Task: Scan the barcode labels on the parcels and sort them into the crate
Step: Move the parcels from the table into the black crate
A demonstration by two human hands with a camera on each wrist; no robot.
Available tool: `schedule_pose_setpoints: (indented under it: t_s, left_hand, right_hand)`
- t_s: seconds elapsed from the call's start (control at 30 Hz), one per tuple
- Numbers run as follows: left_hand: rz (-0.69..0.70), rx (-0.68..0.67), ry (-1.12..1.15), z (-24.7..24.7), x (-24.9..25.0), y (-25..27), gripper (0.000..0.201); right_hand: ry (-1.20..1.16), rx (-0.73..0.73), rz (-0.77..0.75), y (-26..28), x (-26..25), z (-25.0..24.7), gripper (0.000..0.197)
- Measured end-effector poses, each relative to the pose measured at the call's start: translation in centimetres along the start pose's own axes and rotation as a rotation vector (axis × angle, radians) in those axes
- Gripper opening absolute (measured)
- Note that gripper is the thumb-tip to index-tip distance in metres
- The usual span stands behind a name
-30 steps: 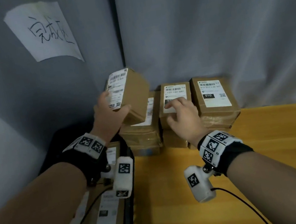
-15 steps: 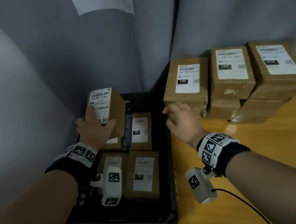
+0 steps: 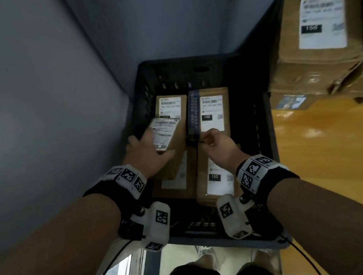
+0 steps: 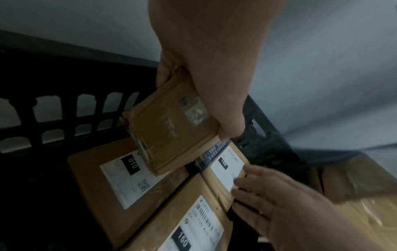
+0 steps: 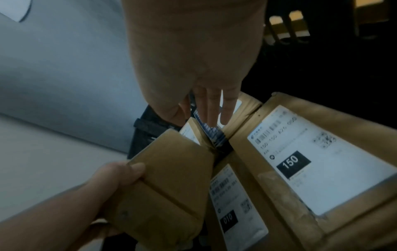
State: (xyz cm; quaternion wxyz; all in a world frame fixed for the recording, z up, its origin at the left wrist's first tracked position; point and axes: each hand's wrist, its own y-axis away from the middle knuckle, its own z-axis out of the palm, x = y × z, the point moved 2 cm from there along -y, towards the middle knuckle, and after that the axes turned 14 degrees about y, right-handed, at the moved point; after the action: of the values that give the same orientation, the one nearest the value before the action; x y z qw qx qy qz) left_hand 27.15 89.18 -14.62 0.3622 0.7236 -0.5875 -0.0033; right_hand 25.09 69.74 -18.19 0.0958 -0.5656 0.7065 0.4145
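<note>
My left hand (image 3: 147, 154) grips a brown parcel (image 3: 176, 147) with a white barcode label, tilted low inside the black crate (image 3: 187, 61), above the left-hand parcels. In the left wrist view the thumb and fingers clamp this parcel (image 4: 171, 129) by its ends. My right hand (image 3: 218, 145) reaches into the crate. Its straight fingers (image 5: 211, 108) lie on the far right parcel (image 3: 213, 113), with the thumb beside the blue-taped edge. Beneath lie a near right parcel marked 150 (image 5: 311, 161) and a near left one marked 010 (image 5: 232, 203).
A stack of labelled brown parcels (image 3: 322, 43) stands on the yellow wooden table (image 3: 332, 149) to the right of the crate. A grey curtain (image 3: 29, 114) closes in the left and back. My legs show below the crate's near rim.
The view has swung from the table stack left and down to the crate. My left hand has carried the parcel down into it. My right hand has left the stack and come onto a crate parcel.
</note>
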Motion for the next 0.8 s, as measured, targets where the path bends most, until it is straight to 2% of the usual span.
schedule_pose_setpoints:
  t_s: [0.1, 0.2, 0.3, 0.4, 0.5, 0.63, 0.8]
  left_hand:
    - [0.082, -0.06, -0.272, 1.4, -0.2, -0.2, 0.09]
    - [0.124, -0.012, -0.509, 2.4, -0.3, -0.5, 0.087]
    - [0.214, 0.02, -0.589, 3.0, 0.1, -1.4, 0.091]
    - [0.363, -0.153, -0.58, 3.9, 0.2, -2.5, 0.091]
    - [0.411, -0.312, -0.689, 4.3, -0.7, -3.2, 0.089]
    - [0.492, -0.204, -0.811, 4.7, -1.8, -3.2, 0.072]
    - [0.447, -0.261, -0.803, 5.1, -1.4, -3.3, 0.084]
  right_hand:
    - [0.015, 0.01, 0.035, -0.4, -0.2, 1.7, 0.029]
    - [0.004, 0.008, 0.052, -0.2, 0.2, 2.4, 0.028]
    - [0.004, 0.028, 0.076, -0.1, 1.3, 2.3, 0.026]
    - [0.023, 0.019, 0.114, 0.0, 2.6, 2.3, 0.027]
    - [0.009, 0.012, 0.129, 0.4, 3.5, 2.2, 0.022]
    - [0.02, 0.017, 0.1, 0.7, 3.8, 1.9, 0.024]
    - [0.032, 0.045, 0.109, 0.5, 3.9, 1.7, 0.025]
